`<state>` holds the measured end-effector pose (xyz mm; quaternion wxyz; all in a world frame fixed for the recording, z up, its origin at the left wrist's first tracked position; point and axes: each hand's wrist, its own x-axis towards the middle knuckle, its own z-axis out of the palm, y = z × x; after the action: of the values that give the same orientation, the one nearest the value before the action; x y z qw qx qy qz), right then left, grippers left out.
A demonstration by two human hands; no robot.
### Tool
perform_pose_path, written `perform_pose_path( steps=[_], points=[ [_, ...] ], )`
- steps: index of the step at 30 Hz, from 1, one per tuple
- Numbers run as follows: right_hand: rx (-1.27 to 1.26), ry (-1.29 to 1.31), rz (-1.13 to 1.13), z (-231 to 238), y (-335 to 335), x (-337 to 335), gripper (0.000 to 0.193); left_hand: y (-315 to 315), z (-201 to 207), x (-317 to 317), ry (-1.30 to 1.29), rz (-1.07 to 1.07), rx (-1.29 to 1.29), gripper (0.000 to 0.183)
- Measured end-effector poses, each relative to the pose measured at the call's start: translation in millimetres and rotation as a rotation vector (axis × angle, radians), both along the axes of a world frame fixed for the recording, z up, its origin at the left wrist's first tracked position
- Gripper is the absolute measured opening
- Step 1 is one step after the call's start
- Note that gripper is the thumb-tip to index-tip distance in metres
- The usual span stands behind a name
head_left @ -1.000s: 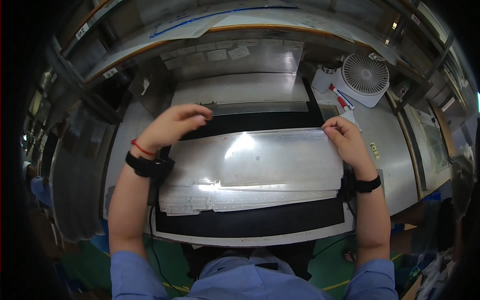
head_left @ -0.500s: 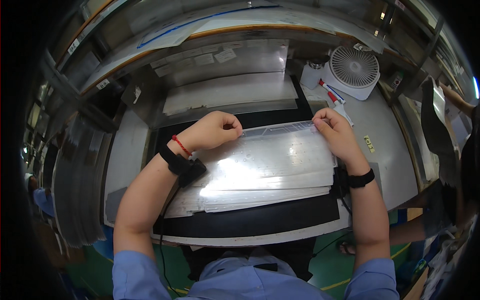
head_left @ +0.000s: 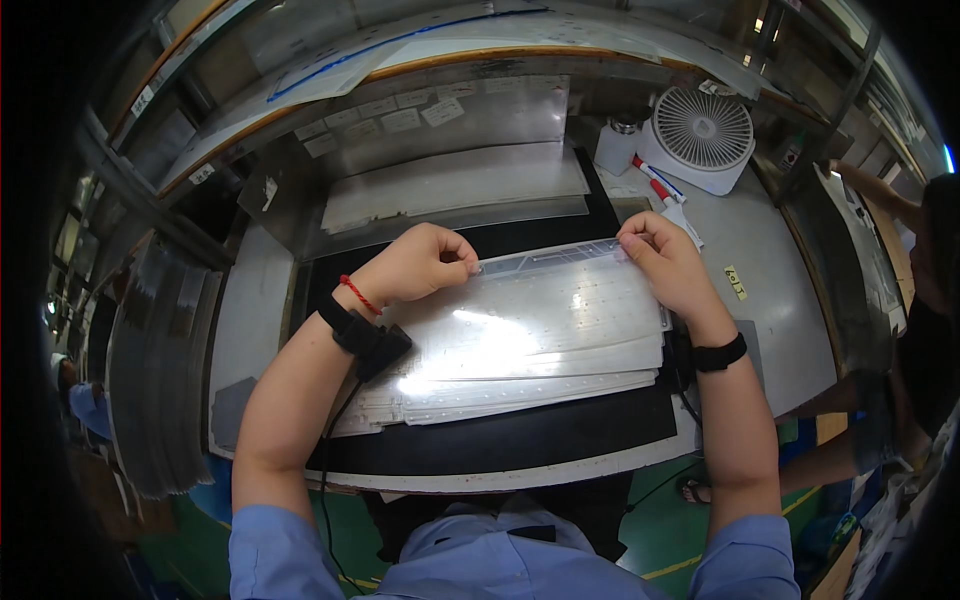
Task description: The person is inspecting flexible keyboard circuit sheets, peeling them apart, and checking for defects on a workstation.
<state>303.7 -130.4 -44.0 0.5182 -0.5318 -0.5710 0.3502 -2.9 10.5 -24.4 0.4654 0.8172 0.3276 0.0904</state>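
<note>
Your left hand [head_left: 412, 265], fingers loose and away from the sheet's edge a second ago, now pinches the upper edge of the top sheet [head_left: 580, 298]; your right hand [head_left: 668, 262] pinches its upper right corner. That sheet lies mid-frame on a silvery stack [head_left: 520, 398], long axis left to right, right end slightly higher. Upper right, a whitish bottle [head_left: 613, 152] stands, contents hidden.

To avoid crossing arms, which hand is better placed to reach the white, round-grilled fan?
Probably the right hand: it is nearer the fan than the left hand. Both pinch the shiny flat sheet.
</note>
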Motion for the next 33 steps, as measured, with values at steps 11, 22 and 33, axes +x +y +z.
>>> perform_pose_path(
  steps=[11, 22, 33],
  points=[
    [-0.011, -0.021, -0.005, 0, 1, -1, 0.006, 1, -4, -3, -0.045, 0.017, -0.026, 0.014],
    [-0.023, -0.019, -0.016, 0, 1, 0, 0.006, 1, -5, -3, -0.06, 0.031, -0.045, 0.016],
    [-0.032, -0.035, -0.014, -1, 2, 1, 0.006, 12, -11, -21, -0.066, 0.074, -0.091, 0.026]
  ],
)
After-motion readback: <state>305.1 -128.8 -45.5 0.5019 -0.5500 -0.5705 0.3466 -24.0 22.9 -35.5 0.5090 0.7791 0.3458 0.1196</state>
